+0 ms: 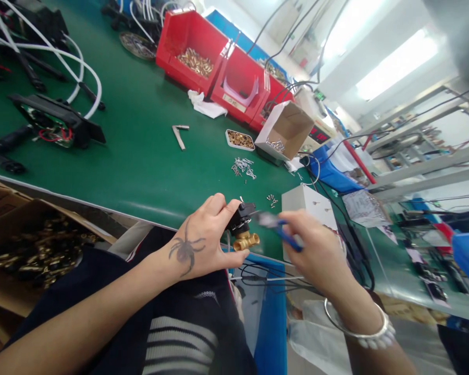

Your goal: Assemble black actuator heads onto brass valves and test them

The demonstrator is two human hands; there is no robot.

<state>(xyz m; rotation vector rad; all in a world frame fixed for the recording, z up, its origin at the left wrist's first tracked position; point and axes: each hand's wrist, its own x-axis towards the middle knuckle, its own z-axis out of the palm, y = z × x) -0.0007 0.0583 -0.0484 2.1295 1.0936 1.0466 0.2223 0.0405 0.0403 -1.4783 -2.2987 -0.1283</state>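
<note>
table (140, 156): green all over
bins (180, 36): bright red, with gold-coloured bits inside one
valve (243, 229): black on top, shiny gold below
pliers (286, 237): blue handles, grey tip
left hand (199, 242): a dark spider drawing on its back
bracelet (359, 333): white and silver
jumper (180, 333): dark blue with white stripes
tubes (82, 62): white
open box (291, 125): brown inside, white outside

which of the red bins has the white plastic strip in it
The middle red bin, with a label on its front lip, holds the curved white strip. The left bin beside it holds brass pieces instead.
</note>
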